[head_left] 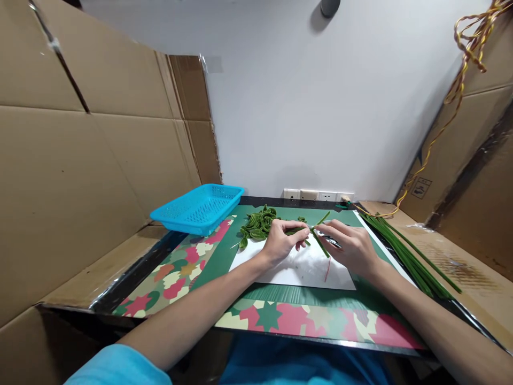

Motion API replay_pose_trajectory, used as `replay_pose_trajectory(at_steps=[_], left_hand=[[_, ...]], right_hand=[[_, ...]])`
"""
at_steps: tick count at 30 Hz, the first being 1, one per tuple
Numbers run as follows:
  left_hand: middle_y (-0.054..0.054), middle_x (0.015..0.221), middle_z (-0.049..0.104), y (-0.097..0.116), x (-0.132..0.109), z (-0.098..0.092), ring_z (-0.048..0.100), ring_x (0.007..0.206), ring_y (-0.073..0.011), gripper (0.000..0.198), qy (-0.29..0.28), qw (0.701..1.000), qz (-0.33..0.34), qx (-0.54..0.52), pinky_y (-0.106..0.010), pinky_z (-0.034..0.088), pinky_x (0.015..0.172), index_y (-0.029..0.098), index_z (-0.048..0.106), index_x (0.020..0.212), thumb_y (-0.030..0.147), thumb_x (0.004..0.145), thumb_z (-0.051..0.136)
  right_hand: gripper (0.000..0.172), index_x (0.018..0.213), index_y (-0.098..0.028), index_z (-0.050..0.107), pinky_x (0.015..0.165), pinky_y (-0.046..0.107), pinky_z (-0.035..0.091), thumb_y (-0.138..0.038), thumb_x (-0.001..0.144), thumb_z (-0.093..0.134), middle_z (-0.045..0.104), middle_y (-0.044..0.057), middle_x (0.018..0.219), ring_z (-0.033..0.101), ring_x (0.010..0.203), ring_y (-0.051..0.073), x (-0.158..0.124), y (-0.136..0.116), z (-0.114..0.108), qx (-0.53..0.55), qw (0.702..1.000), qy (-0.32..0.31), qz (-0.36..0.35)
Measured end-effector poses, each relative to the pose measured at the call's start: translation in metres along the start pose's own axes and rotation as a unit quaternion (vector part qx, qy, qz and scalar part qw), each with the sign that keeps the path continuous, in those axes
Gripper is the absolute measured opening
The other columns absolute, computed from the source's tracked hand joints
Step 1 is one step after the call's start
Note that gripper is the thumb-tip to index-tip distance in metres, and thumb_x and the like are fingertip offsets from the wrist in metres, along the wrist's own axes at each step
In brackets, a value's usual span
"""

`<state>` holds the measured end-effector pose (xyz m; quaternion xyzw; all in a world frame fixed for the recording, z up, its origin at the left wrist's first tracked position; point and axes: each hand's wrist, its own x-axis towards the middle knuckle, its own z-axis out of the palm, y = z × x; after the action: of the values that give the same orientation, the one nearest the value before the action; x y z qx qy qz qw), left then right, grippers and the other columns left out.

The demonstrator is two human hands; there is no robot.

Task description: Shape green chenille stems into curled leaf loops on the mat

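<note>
Over the white sheet (296, 267), my left hand (280, 243) pinches a green pipe cleaner (320, 243) between thumb and fingertips. Several short green ends spread out from the pinch, crossing each other. My right hand (350, 246) has its fingertips closed on the same pipe cleaner just to the right, close to the left fingertips. Something dark and shiny shows under the right fingers; I cannot make out what it is. Left of my left hand lies a pile of coiled and leaf-shaped green pipe cleaner pieces (260, 220).
A blue plastic basket (200, 208) stands at the back left. Long green pipe cleaners (404, 256) lie in a bundle on the right. A thin red strip (327, 270) rests on the sheet. Cardboard walls (100, 149) flank the table, and a twisted yellow cord (430, 144) hangs at right.
</note>
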<state>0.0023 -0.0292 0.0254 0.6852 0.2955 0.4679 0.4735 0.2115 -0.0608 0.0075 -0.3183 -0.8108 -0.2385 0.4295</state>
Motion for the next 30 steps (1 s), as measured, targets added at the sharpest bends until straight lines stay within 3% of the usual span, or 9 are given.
replay_pose_trajectory(at_steps=[4,13,19,24,27,30], left_hand=[[-0.004,0.055,0.062,0.002,-0.001,0.002,0.053,0.048,-0.0100,0.025,-0.005,1.000,-0.001,-0.004,-0.022,0.042,0.049,0.008,0.077,0.079,0.033,0.079,0.077],[-0.004,0.061,0.063,0.000,0.001,0.003,0.057,0.052,-0.0121,0.029,-0.018,0.997,-0.032,-0.071,-0.021,0.041,0.045,0.010,0.075,0.077,0.038,0.077,0.080],[-0.004,0.064,0.064,-0.004,0.001,0.002,0.057,0.052,-0.0114,0.030,-0.029,0.996,-0.044,-0.072,-0.021,0.040,0.044,0.009,0.075,0.081,0.038,0.078,0.080],[-0.004,0.069,0.065,-0.009,0.003,0.003,0.057,0.050,-0.0110,0.033,-0.016,0.998,-0.032,-0.059,-0.021,0.040,0.041,0.009,0.074,0.086,0.041,0.080,0.079],[-0.004,0.071,0.066,-0.010,0.005,0.001,0.055,0.048,-0.0101,0.035,-0.004,0.999,-0.020,-0.047,-0.022,0.040,0.040,0.010,0.074,0.089,0.044,0.080,0.078],[-0.004,0.068,0.067,-0.010,0.004,0.000,0.053,0.047,-0.0093,0.033,0.011,0.999,0.020,0.032,-0.021,0.040,0.043,0.011,0.076,0.092,0.043,0.083,0.076]], right_hand=[[0.016,0.110,-0.019,0.070,0.059,0.022,0.045,-0.019,0.100,0.058,0.077,0.005,0.091,0.069,0.068,0.012,0.001,-0.002,0.000,-0.007,1.000,0.003,-0.019],[0.023,0.111,-0.021,0.070,0.062,0.020,0.052,-0.011,0.098,0.054,0.078,0.005,0.107,0.075,0.077,0.012,0.000,-0.002,0.004,0.041,0.999,0.002,0.024],[0.019,0.111,-0.021,0.073,0.064,0.022,0.053,-0.017,0.100,0.057,0.079,0.006,0.101,0.076,0.080,0.015,0.001,-0.001,0.003,0.020,1.000,0.008,0.011],[0.024,0.111,-0.024,0.075,0.066,0.023,0.057,-0.016,0.099,0.055,0.079,0.006,0.110,0.076,0.087,0.017,0.001,-0.002,0.005,0.108,0.991,-0.011,0.072],[0.022,0.109,-0.022,0.076,0.059,0.024,0.058,-0.026,0.099,0.057,0.079,0.007,0.104,0.076,0.082,0.019,0.006,-0.005,0.005,0.250,0.945,-0.013,0.213],[0.029,0.099,-0.017,0.076,0.051,0.026,0.057,-0.042,0.094,0.065,0.077,0.008,0.085,0.074,0.072,0.021,0.012,-0.008,0.005,0.384,0.854,-0.025,0.349]])
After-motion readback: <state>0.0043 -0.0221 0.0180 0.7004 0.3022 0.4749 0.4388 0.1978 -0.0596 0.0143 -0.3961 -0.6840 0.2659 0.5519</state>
